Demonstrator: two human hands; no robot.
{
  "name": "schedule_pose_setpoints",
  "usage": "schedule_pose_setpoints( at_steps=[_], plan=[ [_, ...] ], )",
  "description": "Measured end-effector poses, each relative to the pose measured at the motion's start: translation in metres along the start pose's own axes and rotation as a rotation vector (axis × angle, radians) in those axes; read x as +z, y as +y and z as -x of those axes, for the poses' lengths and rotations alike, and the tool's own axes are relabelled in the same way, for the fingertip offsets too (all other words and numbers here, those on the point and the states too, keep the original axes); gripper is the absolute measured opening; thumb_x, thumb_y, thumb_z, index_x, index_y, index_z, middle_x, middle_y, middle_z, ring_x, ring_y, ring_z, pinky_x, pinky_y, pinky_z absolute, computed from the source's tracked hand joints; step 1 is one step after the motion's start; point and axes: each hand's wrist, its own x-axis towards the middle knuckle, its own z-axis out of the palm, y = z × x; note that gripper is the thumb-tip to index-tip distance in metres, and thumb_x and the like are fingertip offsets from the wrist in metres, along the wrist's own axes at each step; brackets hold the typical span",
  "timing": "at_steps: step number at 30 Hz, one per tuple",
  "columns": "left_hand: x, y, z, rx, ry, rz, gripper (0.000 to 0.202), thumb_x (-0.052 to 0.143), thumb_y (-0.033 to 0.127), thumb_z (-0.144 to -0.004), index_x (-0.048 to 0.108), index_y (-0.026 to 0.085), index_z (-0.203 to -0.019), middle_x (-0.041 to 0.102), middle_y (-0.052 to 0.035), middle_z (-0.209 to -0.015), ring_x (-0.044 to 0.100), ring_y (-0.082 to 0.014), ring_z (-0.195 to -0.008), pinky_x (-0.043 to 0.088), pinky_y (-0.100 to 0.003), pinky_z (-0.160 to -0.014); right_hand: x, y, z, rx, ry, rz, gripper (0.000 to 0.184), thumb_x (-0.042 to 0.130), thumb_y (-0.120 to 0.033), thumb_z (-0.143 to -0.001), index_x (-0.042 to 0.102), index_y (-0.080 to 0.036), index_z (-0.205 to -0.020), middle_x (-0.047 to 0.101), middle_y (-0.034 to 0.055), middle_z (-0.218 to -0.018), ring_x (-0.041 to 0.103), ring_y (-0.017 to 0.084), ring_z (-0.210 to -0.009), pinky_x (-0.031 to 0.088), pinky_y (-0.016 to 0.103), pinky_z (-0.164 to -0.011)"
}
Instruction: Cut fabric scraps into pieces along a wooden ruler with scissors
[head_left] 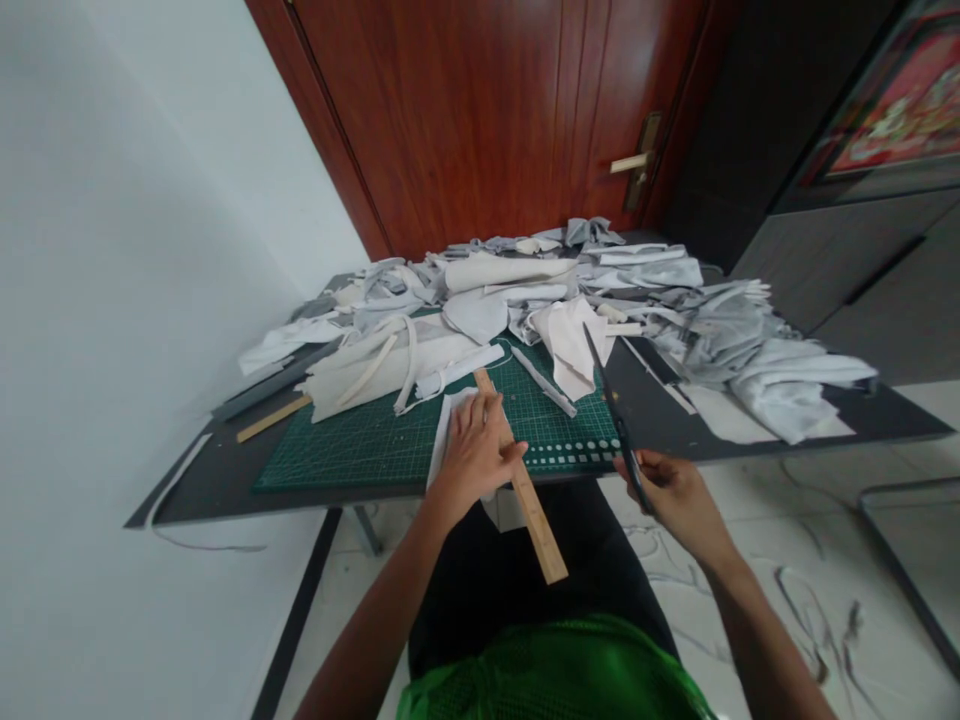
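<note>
Wooden ruler (536, 515) lies under the left hand (474, 455), grip spread; right hand (675, 500), grip pinched on black scissors (616, 420).

Green mesh top (555, 675), black trousers (525, 570)
The top is a bright, open-weave green net, bunched along the near edge of the view; the trousers are plain and dark across the lap. The left hand (472, 455) and right hand (675, 500) are bare, as are both forearms.
</note>
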Motion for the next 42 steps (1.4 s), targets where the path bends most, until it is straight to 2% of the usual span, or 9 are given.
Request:
schedule_pose_setpoints(
  at_steps=[5,10,14,18,25,31,37,40,42],
  plan=[
    [0.008,-0.007,0.013,0.044,-0.024,0.064,0.071,0.059,0.028,-0.091,0.032,0.016,-0.156,0.031,-0.0207,-0.167,0.017,-0.0347,-0.161,0.021,-0.058,-0.130,0.021,-0.019,-0.018,-0.201,0.021,0.192,0.048,0.061,-0.063,-0.085,0.053,-0.022,-0.062,0.049,-0.0008,-0.052,0.041,0.012,-0.049,0.027,0.025,-0.045],
    [0.000,-0.022,0.012,0.130,-0.096,0.061,0.065,0.046,0.024,-0.097,0.031,0.017,-0.160,0.023,-0.0158,-0.173,0.014,-0.0281,-0.162,0.021,-0.054,-0.131,0.043,-0.033,-0.049,-0.338,-0.124,0.244,0.043,0.060,-0.053,-0.088,0.046,-0.022,-0.061,0.045,-0.0042,-0.055,0.039,0.011,-0.053,0.026,0.025,-0.052],
    [-0.003,-0.029,0.013,0.162,-0.124,0.031,0.062,0.043,0.023,-0.099,0.034,0.018,-0.160,0.026,-0.0129,-0.172,0.016,-0.0252,-0.162,0.022,-0.050,-0.132,0.054,-0.032,-0.069,-0.334,-0.191,0.224,0.042,0.061,-0.051,-0.086,0.047,-0.022,-0.059,0.041,-0.0061,-0.054,0.036,0.010,-0.053,0.023,0.024,-0.052],
    [-0.003,-0.030,0.013,0.182,-0.114,0.017,0.061,0.042,0.024,-0.101,0.033,0.016,-0.161,0.025,-0.0147,-0.172,0.016,-0.0255,-0.162,0.022,-0.051,-0.132,0.053,-0.028,-0.080,-0.296,-0.226,0.172,0.043,0.061,-0.051,-0.085,0.046,-0.022,-0.058,0.038,-0.0070,-0.052,0.033,0.008,-0.051,0.021,0.024,-0.050],
    [-0.017,-0.026,0.030,0.217,-0.071,0.033,0.057,0.042,0.033,-0.107,0.030,0.026,-0.163,0.038,-0.0091,-0.168,0.027,-0.0258,-0.159,0.026,-0.053,-0.131,0.040,-0.024,-0.084,-0.021,-0.390,-0.182,0.053,0.069,-0.071,-0.076,0.048,-0.023,-0.068,0.037,-0.0110,-0.047,0.024,0.005,-0.035,0.015,0.021,-0.036],
    [-0.034,-0.028,0.059,0.343,-0.251,0.074,0.066,0.052,0.046,-0.106,0.027,0.030,-0.164,0.035,-0.0059,-0.169,0.029,-0.0246,-0.158,0.028,-0.049,-0.131,0.038,-0.017,-0.084,-0.054,-0.376,-0.314,0.058,0.071,-0.070,-0.078,0.043,-0.022,-0.060,0.041,-0.0092,-0.044,0.027,0.003,-0.030,0.014,0.019,-0.033],
    [-0.041,-0.036,0.061,0.345,-0.313,0.124,0.079,0.065,0.063,-0.093,0.038,0.030,-0.159,0.037,-0.0084,-0.168,0.030,-0.0276,-0.158,0.027,-0.050,-0.131,0.039,-0.015,-0.084,-0.068,-0.365,-0.289,0.057,0.071,-0.069,-0.080,0.043,-0.022,-0.061,0.042,-0.0089,-0.045,0.028,0.004,-0.030,0.015,0.019,-0.032],
    [-0.043,-0.037,0.059,0.337,-0.328,0.142,0.085,0.074,0.060,-0.087,0.038,0.031,-0.159,0.038,-0.0089,-0.167,0.032,-0.0290,-0.157,0.030,-0.052,-0.129,0.039,-0.017,-0.082,-0.086,-0.377,-0.276,0.059,0.069,-0.073,-0.079,0.044,-0.022,-0.062,0.044,-0.0089,-0.044,0.028,0.004,-0.030,0.016,0.019,-0.032],
    [-0.042,-0.036,0.058,0.329,-0.330,0.140,0.084,0.080,0.051,-0.086,0.040,0.033,-0.157,0.038,-0.0078,-0.167,0.033,-0.0287,-0.156,0.032,-0.052,-0.129,0.039,-0.019,-0.081,-0.099,-0.380,-0.263,0.060,0.069,-0.075,-0.078,0.044,-0.023,-0.063,0.045,-0.0085,-0.044,0.029,0.004,-0.030,0.016,0.019,-0.032]
  ],
)
